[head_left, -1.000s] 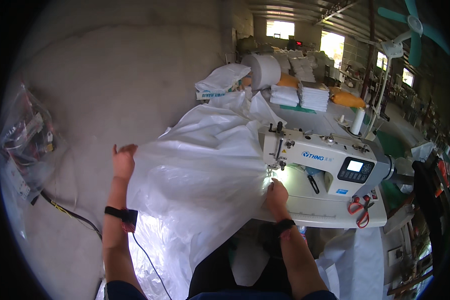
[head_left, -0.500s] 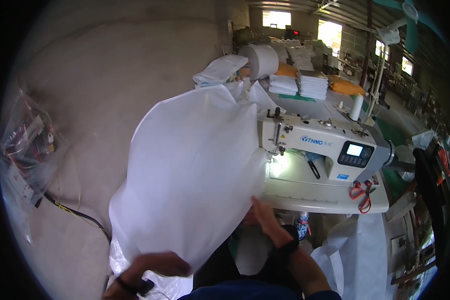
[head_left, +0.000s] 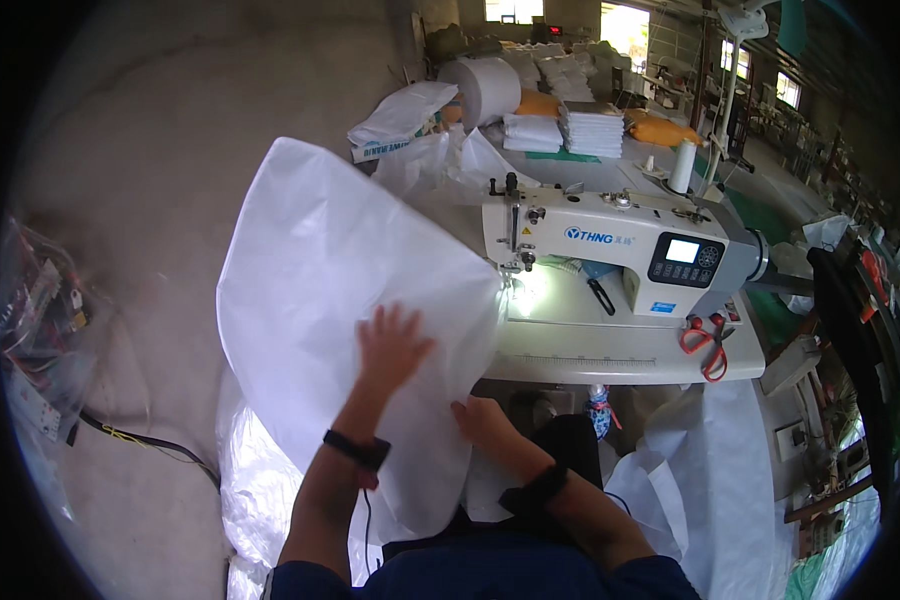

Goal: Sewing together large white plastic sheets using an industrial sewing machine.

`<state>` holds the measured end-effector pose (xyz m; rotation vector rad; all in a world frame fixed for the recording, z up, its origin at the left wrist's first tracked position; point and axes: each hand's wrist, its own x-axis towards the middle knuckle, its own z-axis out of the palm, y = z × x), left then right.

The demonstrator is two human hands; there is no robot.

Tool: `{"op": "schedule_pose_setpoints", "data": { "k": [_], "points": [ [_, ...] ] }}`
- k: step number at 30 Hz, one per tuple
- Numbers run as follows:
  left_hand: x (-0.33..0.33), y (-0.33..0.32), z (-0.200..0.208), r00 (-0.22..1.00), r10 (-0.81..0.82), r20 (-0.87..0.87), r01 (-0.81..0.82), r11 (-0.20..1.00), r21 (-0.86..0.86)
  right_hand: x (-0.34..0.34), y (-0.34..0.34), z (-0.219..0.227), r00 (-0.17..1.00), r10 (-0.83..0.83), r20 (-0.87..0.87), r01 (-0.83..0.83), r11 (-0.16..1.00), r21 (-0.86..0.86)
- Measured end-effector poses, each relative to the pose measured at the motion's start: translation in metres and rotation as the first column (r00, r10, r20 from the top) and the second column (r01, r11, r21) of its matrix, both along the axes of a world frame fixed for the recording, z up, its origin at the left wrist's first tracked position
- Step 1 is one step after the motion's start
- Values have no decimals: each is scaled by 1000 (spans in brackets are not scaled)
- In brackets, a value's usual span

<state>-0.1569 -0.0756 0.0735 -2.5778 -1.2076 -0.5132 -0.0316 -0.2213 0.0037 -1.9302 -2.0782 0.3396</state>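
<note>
A large white woven plastic sheet spreads over my lap and hangs past the left end of the sewing machine. Its right corner lies by the needle, where a lamp shines. My left hand rests on the sheet's face with fingers spread. At the sheet's near right edge, my right hand pinches the border between thumb and fingers. Both wrists wear dark bands. Whether the sheet has a second layer underneath cannot be seen.
On the machine bed lie red-handled scissors and a black cutter. A white thread cone stands behind. Farther back are a white roll and stacked white sacks. A black cable runs along the floor at left.
My left hand has moved up and right from the lower edge onto the sheet. The sheet has been turned, its far left part now a peak. My right hand has shifted slightly left.
</note>
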Motion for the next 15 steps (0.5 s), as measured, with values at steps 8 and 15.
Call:
{"op": "schedule_pose_setpoints", "data": {
  "k": [8, 15],
  "points": [
    [-31, 39, -46, 982, 181, 45, -165, 956, -242, 34, -22, -75, 173, -249, -953, -81, 961, -266],
    [-35, 134, -33, 998, 23, -62, -44, 933, -358, -11, 63, -81, 766, 23, -643, -186, 964, -187]
  ]
}}
